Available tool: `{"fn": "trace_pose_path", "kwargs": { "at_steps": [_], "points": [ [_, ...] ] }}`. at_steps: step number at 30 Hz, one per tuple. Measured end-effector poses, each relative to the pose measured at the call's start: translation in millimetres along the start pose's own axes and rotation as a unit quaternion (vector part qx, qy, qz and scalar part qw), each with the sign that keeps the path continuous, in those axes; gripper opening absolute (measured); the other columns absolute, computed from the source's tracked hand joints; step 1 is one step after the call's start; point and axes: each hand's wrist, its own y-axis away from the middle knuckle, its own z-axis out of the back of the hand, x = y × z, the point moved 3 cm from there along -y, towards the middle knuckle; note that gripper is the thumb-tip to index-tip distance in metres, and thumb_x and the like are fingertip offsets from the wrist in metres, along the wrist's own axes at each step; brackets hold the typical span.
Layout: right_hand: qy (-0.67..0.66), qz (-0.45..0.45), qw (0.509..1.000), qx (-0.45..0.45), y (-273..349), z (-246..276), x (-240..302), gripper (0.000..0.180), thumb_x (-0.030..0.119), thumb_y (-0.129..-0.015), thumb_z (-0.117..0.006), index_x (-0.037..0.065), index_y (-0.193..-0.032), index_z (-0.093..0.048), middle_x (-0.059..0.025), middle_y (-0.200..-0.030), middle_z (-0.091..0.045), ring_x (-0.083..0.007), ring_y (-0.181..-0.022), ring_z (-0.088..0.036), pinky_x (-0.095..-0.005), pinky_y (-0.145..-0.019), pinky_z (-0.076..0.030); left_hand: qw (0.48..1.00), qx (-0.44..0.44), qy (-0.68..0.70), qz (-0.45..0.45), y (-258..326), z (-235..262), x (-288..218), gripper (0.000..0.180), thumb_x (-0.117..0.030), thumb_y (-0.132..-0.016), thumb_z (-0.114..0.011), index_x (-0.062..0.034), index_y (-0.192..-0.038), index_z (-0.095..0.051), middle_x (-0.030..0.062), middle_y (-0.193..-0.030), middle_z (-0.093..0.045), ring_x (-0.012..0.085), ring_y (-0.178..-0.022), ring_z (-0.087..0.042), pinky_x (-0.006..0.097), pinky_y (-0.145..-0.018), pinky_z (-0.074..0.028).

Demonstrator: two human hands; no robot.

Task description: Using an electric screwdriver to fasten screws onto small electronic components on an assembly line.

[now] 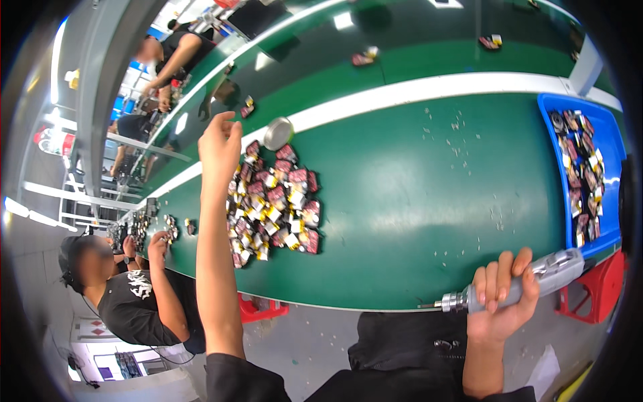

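Observation:
My left hand (220, 139) reaches far out over the green table (415, 194), fingers apart and holding nothing, just beside a round silver tin (278, 132). Below it lies a pile of several small red, black and yellow packets (278, 204). My right hand (501, 295) is near the table's front edge, wrapped around a grey electric screwdriver (536, 278) whose metal bit points left.
A blue tray (606, 134) with several similar packets sits at the right end. A conveyor belt (402, 47) carrying a few packets runs behind a white strip. A person in a black shirt (130, 295) works at my left, another person (171, 57) farther along. Small debris dots the table.

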Motion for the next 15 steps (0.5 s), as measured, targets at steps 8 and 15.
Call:
{"fn": "trace_pose_path", "kwargs": {
  "at_steps": [8,15],
  "points": [
    [-0.013,-0.021,0.998,0.057,3,6,-3,0.018,0.019,-0.093,-0.048,0.007,-0.083,-0.04,-0.0071,-0.061,-0.044,-0.016,-0.042,-0.038,-0.0312,-0.046,-0.041,0.98,0.07,-0.165,0.084,-85,-65,83,0.052,-0.042,-0.078,-0.069,0.0016,-0.106,-0.062,0.0253,-0.101,-0.066,0.0391,-0.101,-0.062,0.043,-0.088,-0.048],
    [-0.023,-0.06,0.995,0.069,5,4,-2,0.017,0.019,-0.093,-0.048,0.007,-0.084,-0.04,-0.0077,-0.063,-0.047,-0.0169,-0.045,-0.043,-0.0328,-0.051,-0.042,0.987,0.056,-0.143,-0.052,-84,-60,90,0.027,-0.017,-0.078,-0.067,0.0006,-0.098,-0.066,0.0208,-0.093,-0.068,0.0335,-0.09,-0.066,0.04,-0.08,-0.051]
  ]
}}
